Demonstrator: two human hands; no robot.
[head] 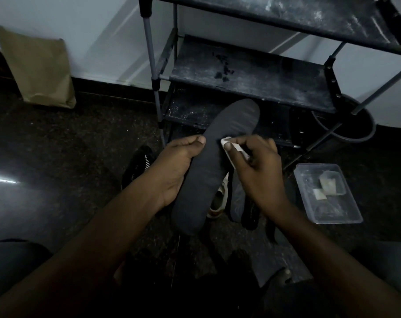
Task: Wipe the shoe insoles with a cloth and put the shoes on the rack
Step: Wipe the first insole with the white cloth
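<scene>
Two hands work in front of the shoe rack (252, 83). The left hand (179, 166) grips a dark insole (208, 171). The right hand (256, 164) pinches a small white cloth (227, 143) on it. Right of the insole, a clear plastic box (355, 216) holds folded white cloths (330, 184).

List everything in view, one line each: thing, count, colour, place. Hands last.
Insole: one, dark grey, held up in front of the rack.
Cloth: one, white, pressed on the insole's right edge.
Rack: one, black shelves, grey poles, against the wall.
Shoe: one, black, floor left of the insole.
Container: one, clear plastic, floor at right, white pieces inside.
Paper bag: one, brown, leaning on the wall at left.
Left hand: holds the insole.
Right hand: pinches the cloth.
</scene>
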